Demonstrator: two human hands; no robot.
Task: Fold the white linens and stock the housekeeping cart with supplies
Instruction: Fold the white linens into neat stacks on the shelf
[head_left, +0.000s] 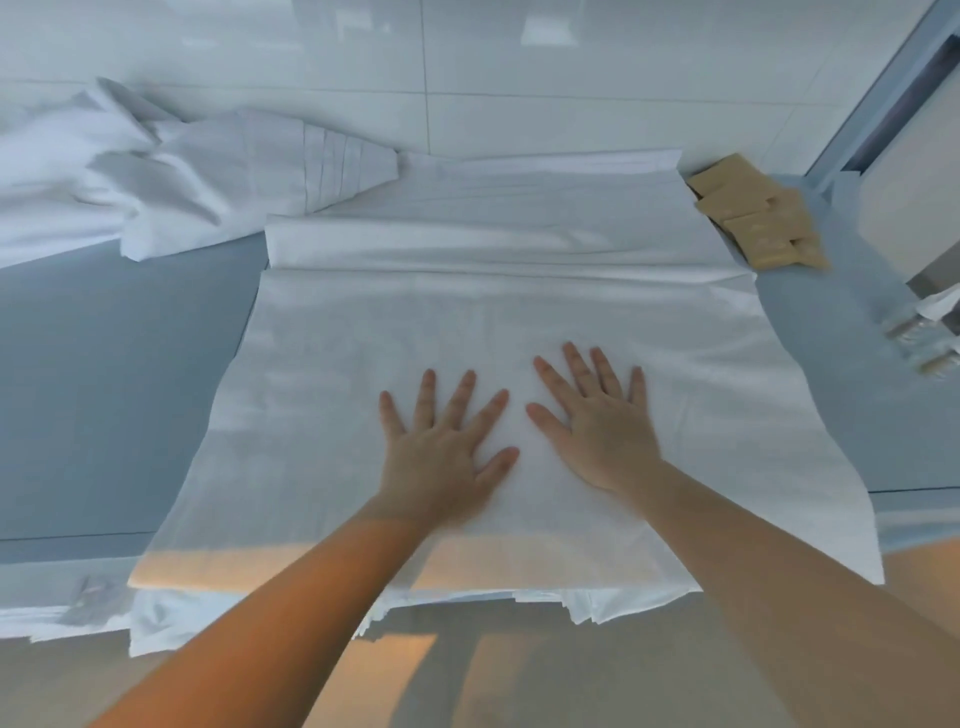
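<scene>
Left hand (441, 457) and right hand (597, 426) flat, fingers spread wide, pressing folded white linen (363, 364) on desk (104, 389); tan packets (758, 218), possibly soap, far right.

1. You see a plain white sheet (493, 332) with no pattern on it.
2. The pile of linens (171, 171) to your far left is white too (its folded edges show thin grey lines).
3. The table (104, 389) is a soft grey-blue.
4. The small packets (758, 218) at the far right are tan, like cardboard.
5. The wall tiles (519, 62) are shiny and pale white.
</scene>
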